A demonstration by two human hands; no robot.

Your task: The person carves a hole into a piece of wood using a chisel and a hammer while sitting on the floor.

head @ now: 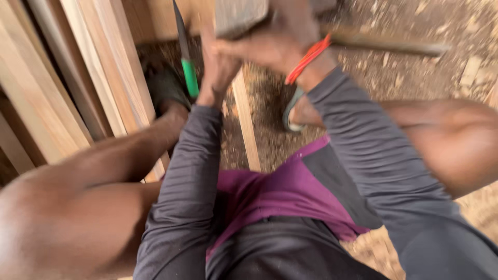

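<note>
Wood planks: pale planks [67, 78] lean in a stack at the far left, well apart from the hands.
Knee: a bare knee [62, 218] fills the lower left.
Foot: a foot in a dark sandal [163, 85] rests on the dirt near the planks.
Green tool: a thin dark blade with a green handle [189, 75] stands just beside the left hand. I cannot tell if the hand holds it.
Left hand: the left hand [218, 67] reaches up, fingers pressed on or near the thin wood strip [246, 122]. It is too blurry to tell if it grips.
Wood strip: it runs from between the hands down toward the body, over the dirt ground [415, 31].
Right hand: the right hand [282, 39] is closed around the handle of a hammer [241, 15], raised near the top. An orange band sits on the wrist.
Doing it well: I think the left fingers should stay off to the side of the hammer's path, and the strip should be held still so it does not jump.
</note>
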